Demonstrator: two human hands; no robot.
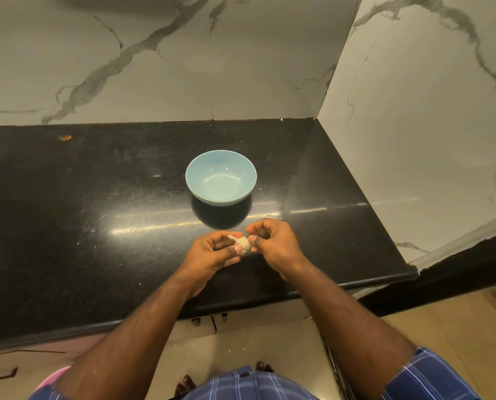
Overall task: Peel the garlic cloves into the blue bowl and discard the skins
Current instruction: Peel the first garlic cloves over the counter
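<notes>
A pale garlic piece [242, 242] with papery skin is held between both hands above the black counter. My left hand [215, 252] grips it with thumb and curled fingers. My right hand [272, 241] pinches its right end with thumb and fingertips. A strip of skin sticks out at the upper left of the garlic. The light blue bowl [194, 180] stands on the counter just beyond the hands, and I see nothing inside it.
The black stone counter [96, 226] runs left, with small flecks of skin scattered on it. Marble-patterned walls close the back and the right side. The counter's front edge lies under my forearms, above a tiled floor.
</notes>
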